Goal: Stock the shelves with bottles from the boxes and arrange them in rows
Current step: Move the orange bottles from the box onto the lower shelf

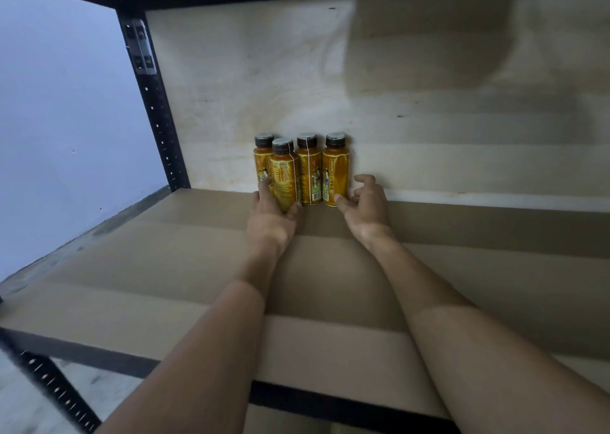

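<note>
The stocking looks to be at an early stage: only four bottles (309, 172) stand on the shelf (165, 268), and most of its board lies bare to either side of the two grips. No boxes are in view.

The left grip (272, 215) is wrapped round the lower part of the second bottle (284, 176). This one stands a little nearer the person than the other three, so the row is not yet straight and it probably needs pushing back into line.

The right grip (366, 202) holds nothing. Its fingers are loosely curled, and its thumb is at the base of the end bottle (335, 169) just to its left.

Beyond both grips the row stands against the back wall (396, 119). Each bottle is upright and amber-yellow, with a printed label and a dark cap with a pale top.
</note>
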